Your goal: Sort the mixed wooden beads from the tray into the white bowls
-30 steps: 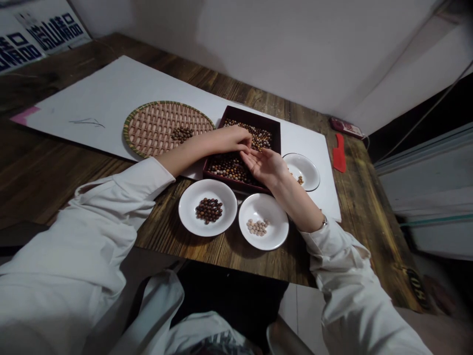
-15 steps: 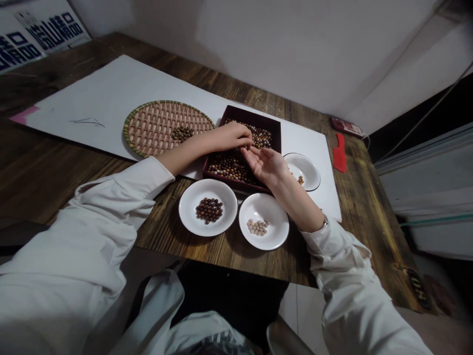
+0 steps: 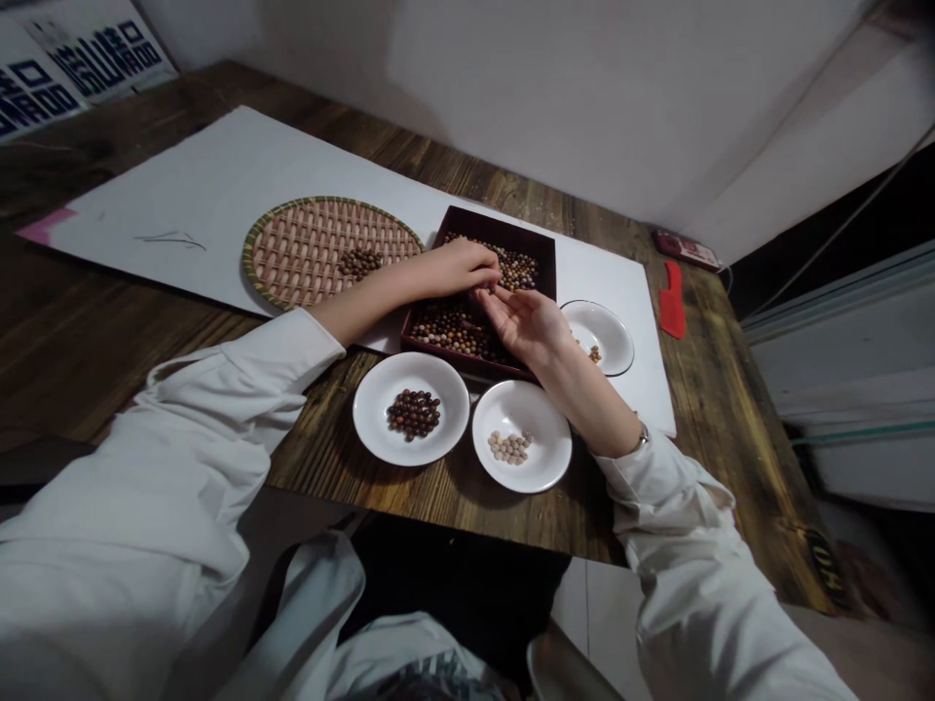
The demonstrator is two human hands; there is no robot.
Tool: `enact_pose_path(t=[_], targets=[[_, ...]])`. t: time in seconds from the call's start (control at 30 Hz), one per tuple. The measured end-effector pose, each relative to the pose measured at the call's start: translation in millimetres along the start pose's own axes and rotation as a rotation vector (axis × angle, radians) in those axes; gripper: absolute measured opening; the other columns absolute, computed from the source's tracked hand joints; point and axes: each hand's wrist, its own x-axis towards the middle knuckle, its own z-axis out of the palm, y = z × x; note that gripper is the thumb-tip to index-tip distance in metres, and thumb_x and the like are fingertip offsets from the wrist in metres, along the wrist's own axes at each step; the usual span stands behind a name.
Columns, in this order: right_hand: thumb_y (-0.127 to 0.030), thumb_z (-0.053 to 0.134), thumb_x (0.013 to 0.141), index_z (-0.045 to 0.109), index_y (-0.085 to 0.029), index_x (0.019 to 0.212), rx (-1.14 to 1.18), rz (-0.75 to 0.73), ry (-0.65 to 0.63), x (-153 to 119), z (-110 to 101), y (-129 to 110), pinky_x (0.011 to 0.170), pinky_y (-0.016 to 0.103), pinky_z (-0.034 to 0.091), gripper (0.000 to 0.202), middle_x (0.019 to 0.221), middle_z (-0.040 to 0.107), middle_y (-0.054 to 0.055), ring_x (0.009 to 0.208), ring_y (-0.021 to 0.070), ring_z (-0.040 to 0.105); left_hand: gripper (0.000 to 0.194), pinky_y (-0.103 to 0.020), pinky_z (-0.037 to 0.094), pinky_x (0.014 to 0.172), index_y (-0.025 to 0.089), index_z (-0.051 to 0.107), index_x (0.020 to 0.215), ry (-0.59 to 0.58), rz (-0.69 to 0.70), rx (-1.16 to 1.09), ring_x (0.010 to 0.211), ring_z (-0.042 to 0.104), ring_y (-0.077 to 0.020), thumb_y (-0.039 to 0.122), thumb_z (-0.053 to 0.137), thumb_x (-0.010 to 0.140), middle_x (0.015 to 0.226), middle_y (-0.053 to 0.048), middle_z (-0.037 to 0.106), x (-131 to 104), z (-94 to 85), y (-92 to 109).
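Note:
Over a dark red box [image 3: 551, 255] of mixed beads, my two hands meet at the fingertips. My left hand [image 3: 467, 268] is palm down, its fingers bent and pressed together; whatever they pinch is too small to make out. Palm up, my right hand [image 3: 527, 321] has its fingers stretched out below the left fingertips. Dark brown beads lie in one white bowl [image 3: 372, 428], pale beads in another white bowl [image 3: 546, 469]. A third bowl [image 3: 614, 336], partly behind my right wrist, has a few tan beads.
A round woven tray [image 3: 292, 243] with a small heap of brownish beads lies left of the box. Under it is a white board [image 3: 211, 175] on the wooden table [image 3: 351, 458]. A red scraper-like tool [image 3: 671, 302] and a dark red device [image 3: 687, 249] lie at the right.

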Motion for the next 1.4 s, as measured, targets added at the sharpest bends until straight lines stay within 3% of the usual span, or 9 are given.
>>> enact_pose_path(t=[0.43,0.77,1.0,1.4], targets=[[-0.002,0.032,0.090,0.054,-0.009,0.115,0.021,-0.013,-0.031,2.3,-1.1,1.7,0.076,0.026,0.064,0.034,0.083,0.067,0.006,0.077,0.0138,0.070,0.035,-0.028,0.042,0.083,0.014,0.071,0.096,-0.006,-0.006,0.019,0.085,0.061,-0.0167,0.036,0.044,0.092,0.089,-0.005,0.070,-0.1,0.4,-2.5],[0.004,0.038,0.089,0.055,-0.009,0.113,0.038,-0.023,-0.012,7.2,1.1,2.1,0.075,0.022,0.063,0.032,0.079,0.065,0.002,0.071,0.0100,0.069,0.037,-0.030,0.041,0.088,0.014,0.070,0.100,0.020,-0.010,-0.015,0.092,0.059,-0.0182,0.038,0.042,0.091,0.095,-0.006,0.069,-1.4,1.5,-2.0],[0.001,0.038,0.093,0.054,-0.007,0.123,-0.005,-0.031,0.000,5.8,3.4,2.0,0.077,0.021,0.063,0.035,0.084,0.069,0.004,0.075,0.0113,0.071,0.032,-0.030,0.042,0.086,0.015,0.067,0.097,0.128,-0.019,0.013,0.092,0.058,-0.0179,0.034,0.042,0.092,0.096,-0.007,0.067,-0.1,3.3,-5.1],[-0.004,0.033,0.098,0.053,-0.012,0.122,-0.010,-0.006,-0.034,-1.4,3.8,3.0,0.072,0.017,0.062,0.032,0.083,0.069,0.001,0.074,0.0081,0.070,0.030,-0.030,0.041,0.085,0.015,0.067,0.096,0.108,-0.032,0.024,0.092,0.058,-0.0184,0.032,0.043,0.092,0.094,-0.007,0.067,0.1,3.3,-2.4]])
